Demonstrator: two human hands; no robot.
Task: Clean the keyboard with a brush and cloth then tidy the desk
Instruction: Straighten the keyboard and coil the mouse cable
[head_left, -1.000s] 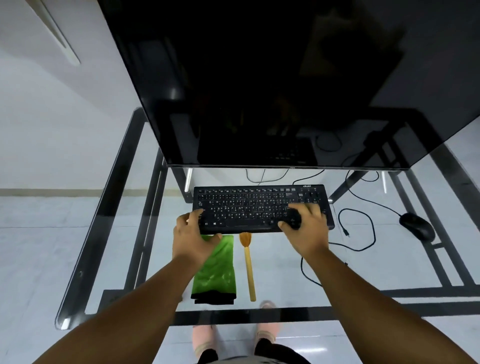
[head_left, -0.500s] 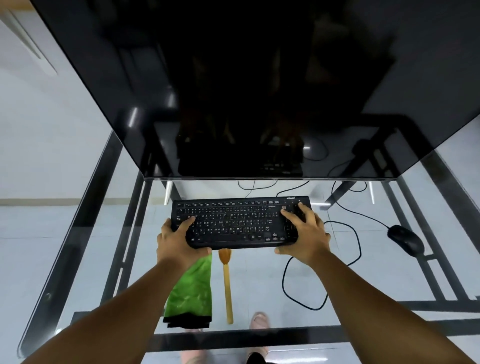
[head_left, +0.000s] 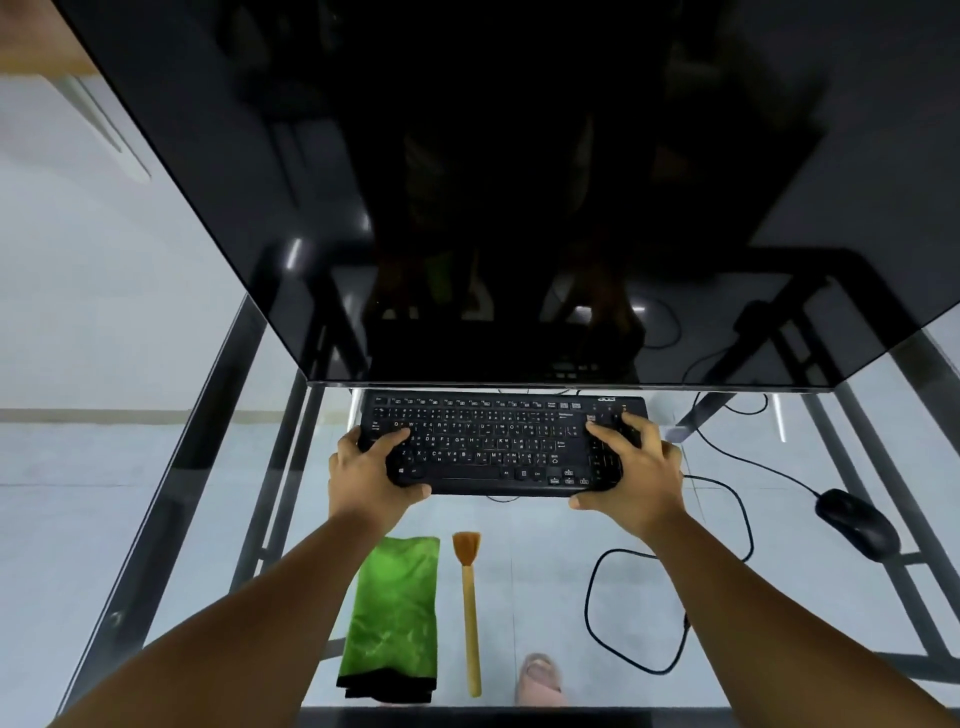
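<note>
A black keyboard (head_left: 493, 441) sits on the glass desk (head_left: 571, 597) just under the monitor's lower edge. My left hand (head_left: 371, 467) grips its left end, thumb on the keys and fingers under the front edge. My right hand (head_left: 631, 470) grips its right end the same way. A folded green cloth (head_left: 395, 613) lies on the glass nearer to me, between my forearms. Just right of the cloth a wooden-handled brush (head_left: 470, 603) lies with its bristles pointing toward the keyboard.
A large dark monitor (head_left: 519, 182) fills the upper view. A black mouse (head_left: 857, 522) rests at the right, its cable (head_left: 727, 571) looping over the glass. Dark metal frame bars show through the desk. A slippered foot (head_left: 540, 678) shows on the floor below.
Both hands shifted from resting on the keyboard to gripping its ends. The keyboard has moved away from the cloth and brush, toward the monitor, opening a gap.
</note>
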